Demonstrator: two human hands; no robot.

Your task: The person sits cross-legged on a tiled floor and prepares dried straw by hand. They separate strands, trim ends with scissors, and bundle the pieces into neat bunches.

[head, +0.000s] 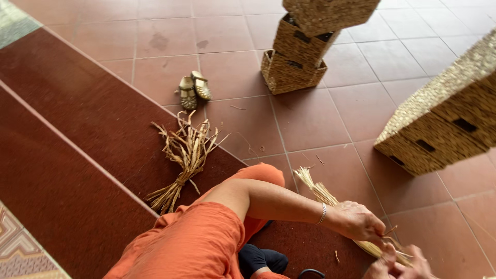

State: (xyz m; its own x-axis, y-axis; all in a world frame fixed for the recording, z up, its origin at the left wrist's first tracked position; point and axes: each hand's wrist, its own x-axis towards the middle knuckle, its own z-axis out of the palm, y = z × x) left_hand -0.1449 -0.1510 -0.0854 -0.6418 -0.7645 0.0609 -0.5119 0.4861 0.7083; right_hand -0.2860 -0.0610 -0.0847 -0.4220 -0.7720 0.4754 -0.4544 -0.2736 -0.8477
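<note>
Hands, left (356,221) and right (408,263), pinch a pale dried straw bundle (330,199); loose grip could let brittle strands slip or snap.

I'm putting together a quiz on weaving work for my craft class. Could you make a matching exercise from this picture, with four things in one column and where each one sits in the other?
Things:
1. pair of sandals
2. tied straw bundle
3. stacked woven baskets
4. straw strands

Places:
A. held in both hands, bottom right
B. on the tiles, top centre
C. lying at the edge of the dark red mat
D. on the tiles beyond the bundle

Pairs: 1-D, 2-C, 3-B, 4-A
</note>
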